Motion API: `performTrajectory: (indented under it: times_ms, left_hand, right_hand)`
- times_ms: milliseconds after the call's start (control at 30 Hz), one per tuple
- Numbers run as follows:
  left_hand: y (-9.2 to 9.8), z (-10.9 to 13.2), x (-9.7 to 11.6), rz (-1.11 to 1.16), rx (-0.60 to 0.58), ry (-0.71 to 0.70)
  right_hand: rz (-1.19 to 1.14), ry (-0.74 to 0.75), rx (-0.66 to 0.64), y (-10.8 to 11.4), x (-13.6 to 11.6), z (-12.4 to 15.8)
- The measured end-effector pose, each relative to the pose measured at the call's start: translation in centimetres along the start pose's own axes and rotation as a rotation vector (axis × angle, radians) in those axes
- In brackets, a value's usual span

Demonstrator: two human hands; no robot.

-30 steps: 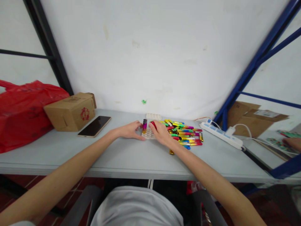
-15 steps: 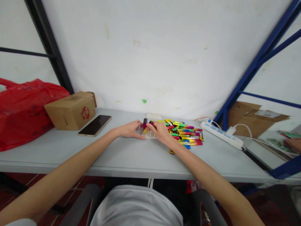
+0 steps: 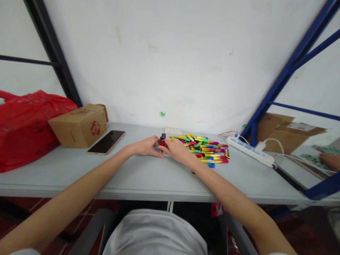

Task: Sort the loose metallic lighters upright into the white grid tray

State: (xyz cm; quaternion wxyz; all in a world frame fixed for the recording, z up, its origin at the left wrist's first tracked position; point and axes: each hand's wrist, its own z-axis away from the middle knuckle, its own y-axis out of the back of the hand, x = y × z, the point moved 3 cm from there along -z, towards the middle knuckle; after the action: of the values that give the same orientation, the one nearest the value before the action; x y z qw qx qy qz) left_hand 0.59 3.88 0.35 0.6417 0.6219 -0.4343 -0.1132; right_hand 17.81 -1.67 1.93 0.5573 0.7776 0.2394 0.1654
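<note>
My left hand [image 3: 146, 146] rests on the grey table [image 3: 148, 177], fingers curled against the left side of a small white tray that my hands mostly hide. My right hand [image 3: 177, 151] lies over that tray, its fingers pinched on a red and black lighter [image 3: 162, 140] standing at the tray's left end. Just right of my right hand lies a pile of shiny multicoloured lighters [image 3: 205, 150]. A second white tray [image 3: 173, 130] sits behind, near the wall.
A phone [image 3: 106, 142] lies face up to the left, beside a cardboard box [image 3: 79, 125] and a red plastic bag [image 3: 25, 124]. A white power strip [image 3: 249, 149] with cables lies right of the pile. Another person's hand [image 3: 329, 159] shows at the far right.
My right hand has slid left across the tray, carrying a lighter from the pile side to the tray's left end. The left hand has stayed put.
</note>
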Motion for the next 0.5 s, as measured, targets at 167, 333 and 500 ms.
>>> performTrajectory:
  times_ms: [167, 333, 500]
  left_hand:
    - [0.1, 0.1, 0.2, 0.015, 0.003, 0.001]
    - [0.4, -0.4, 0.2, 0.001, -0.027, 0.027]
    - [0.9, -1.4, 0.2, 0.072, -0.157, 0.003]
  right_hand:
    - [-0.225, 0.039, -0.002, 2.4, 4.0, 1.2]
    - [-0.325, -0.043, -0.204, 5.2, 10.1, 3.9]
    - [-0.357, -0.081, -0.412, 4.8, 12.0, 5.1]
